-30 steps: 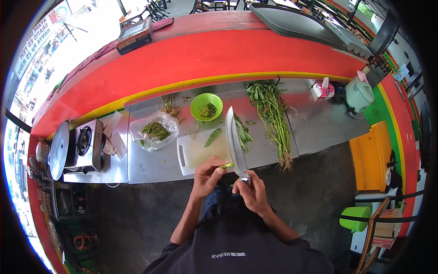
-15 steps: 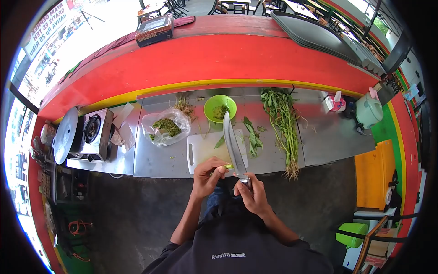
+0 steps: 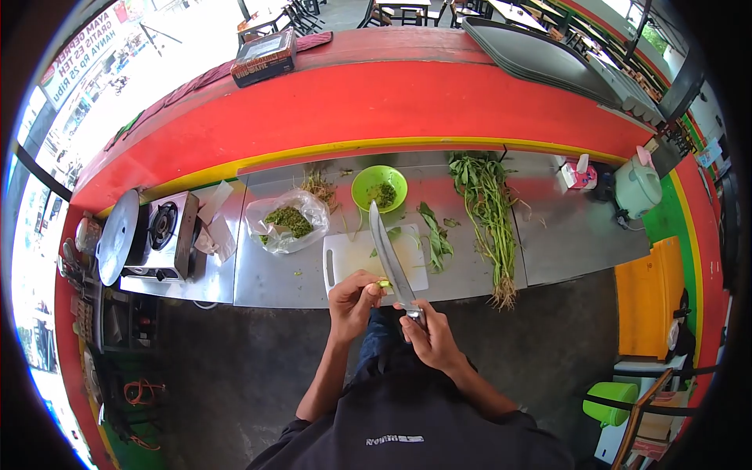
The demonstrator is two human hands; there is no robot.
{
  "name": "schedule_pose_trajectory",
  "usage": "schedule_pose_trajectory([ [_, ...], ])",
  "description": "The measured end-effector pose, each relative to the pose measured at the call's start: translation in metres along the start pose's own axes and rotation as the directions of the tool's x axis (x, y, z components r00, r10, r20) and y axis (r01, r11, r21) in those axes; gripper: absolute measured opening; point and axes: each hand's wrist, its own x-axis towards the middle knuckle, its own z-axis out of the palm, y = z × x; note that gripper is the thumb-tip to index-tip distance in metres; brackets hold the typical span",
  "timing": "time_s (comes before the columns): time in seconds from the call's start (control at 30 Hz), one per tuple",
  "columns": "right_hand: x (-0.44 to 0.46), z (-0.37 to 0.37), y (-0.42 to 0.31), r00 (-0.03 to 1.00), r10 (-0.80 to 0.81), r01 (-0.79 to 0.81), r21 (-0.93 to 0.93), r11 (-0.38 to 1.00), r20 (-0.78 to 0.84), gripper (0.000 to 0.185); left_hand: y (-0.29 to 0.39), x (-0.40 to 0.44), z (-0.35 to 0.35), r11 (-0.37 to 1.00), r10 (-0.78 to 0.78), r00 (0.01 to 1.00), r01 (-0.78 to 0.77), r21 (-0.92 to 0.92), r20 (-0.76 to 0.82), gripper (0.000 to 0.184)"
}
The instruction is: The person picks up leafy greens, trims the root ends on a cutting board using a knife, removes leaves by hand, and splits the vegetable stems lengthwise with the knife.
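My right hand (image 3: 433, 337) is wrapped round the handle of a large knife (image 3: 389, 254), its blade slanting up and away to the left. Close to the blade, my left hand (image 3: 353, 304) pinches a short piece of green stem (image 3: 384, 283). Beyond both hands lies a white cutting board (image 3: 341, 262) with a few leaves on it. The knife tip points toward a lime-green bowl (image 3: 362, 185), which holds chopped greens (image 3: 381, 194). To the board's right rests a small bunch of leaves (image 3: 435, 235).
A plastic bag (image 3: 317, 215) of chopped greens sits left of the bowl, near some roots (image 3: 317, 185). A long bundle of leafy stems (image 3: 489, 227) lies to the right. A gas stove (image 3: 176, 239) stands at the left, a tissue pack (image 3: 580, 175) and green appliance (image 3: 636, 188) at the right.
The knife has dropped back from over the bowl, its tip now by the near rim. My left hand has shifted slightly left, still pinching the stem piece.
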Motion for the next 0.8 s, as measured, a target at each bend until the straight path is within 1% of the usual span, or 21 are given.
schedule_pose_trajectory([
  [0.03,-0.002,-0.001,0.002,1.000,-0.002,0.002,-0.001,1.000,-0.006,0.023,-0.001,0.001,0.002,1.000,0.001,1.000,-0.001,-0.001,0.007,0.020],
  [0.1,-0.006,-0.004,0.007,1.000,0.025,-0.025,-0.028,0.999,0.010,0.024,-0.002,0.004,0.007,0.997,0.027,0.999,-0.030,-0.065,-0.047,0.022],
  [0.23,-0.010,-0.008,0.011,0.999,0.024,-0.022,-0.058,0.998,0.027,0.025,-0.004,0.007,0.002,0.994,0.036,0.999,-0.038,-0.104,-0.017,0.016],
  [0.3,-0.011,-0.010,0.011,0.999,0.048,-0.048,-0.044,0.998,0.016,0.024,-0.002,0.008,0.000,0.995,-0.011,0.999,0.015,-0.101,0.042,0.017],
  [0.33,-0.009,-0.011,0.009,0.999,0.043,-0.043,-0.041,0.998,0.015,0.024,0.000,0.008,-0.002,0.995,-0.008,0.999,0.012,-0.097,0.044,0.017],
  [0.4,-0.006,-0.013,0.004,0.999,0.045,-0.045,-0.014,0.999,0.018,0.024,0.006,0.009,-0.006,0.993,-0.105,0.992,0.108,-0.039,0.072,0.015],
  [0.43,-0.004,-0.013,0.003,0.999,0.041,-0.041,-0.011,0.999,0.017,0.024,0.009,0.009,-0.008,0.994,-0.103,0.992,0.106,-0.036,0.074,0.015],
  [0.5,0.000,-0.014,0.002,1.000,0.014,-0.013,0.025,1.000,-0.026,0.023,0.015,0.009,-0.009,0.961,-0.169,0.968,0.120,0.251,0.187,0.014],
  [0.53,0.002,-0.015,0.003,1.000,0.009,-0.009,0.027,1.000,-0.029,0.023,0.017,0.009,-0.006,0.960,-0.168,0.967,0.116,0.255,0.189,0.014],
  [0.6,0.004,-0.016,0.006,0.999,-0.016,0.019,0.045,0.999,-0.047,0.024,0.017,0.006,0.002,0.960,-0.207,0.966,0.170,0.225,0.157,0.013],
  [0.63,0.004,-0.016,0.007,0.999,-0.019,0.022,0.049,0.999,-0.051,0.024,0.014,0.006,0.003,0.962,-0.179,0.973,0.143,0.234,0.143,0.014],
  [0.67,0.005,-0.017,0.007,0.999,0.013,-0.012,0.036,0.999,-0.034,0.024,0.012,0.007,0.006,0.961,-0.179,0.973,0.141,0.239,0.146,0.014],
  [0.7,0.005,-0.018,0.008,0.999,0.046,-0.046,0.023,0.999,-0.019,0.024,0.010,0.007,0.009,0.971,-0.141,0.985,0.118,0.207,0.099,0.016],
  [0.73,0.004,-0.018,0.007,0.999,0.044,-0.044,0.028,0.999,-0.023,0.024,0.009,0.008,0.010,0.980,-0.104,0.993,0.094,0.177,0.051,0.019],
  [0.8,0.003,-0.017,0.007,0.997,0.071,-0.070,0.027,0.997,-0.013,0.024,0.005,0.006,0.008,0.980,-0.118,0.992,0.112,0.166,0.031,0.020],
])
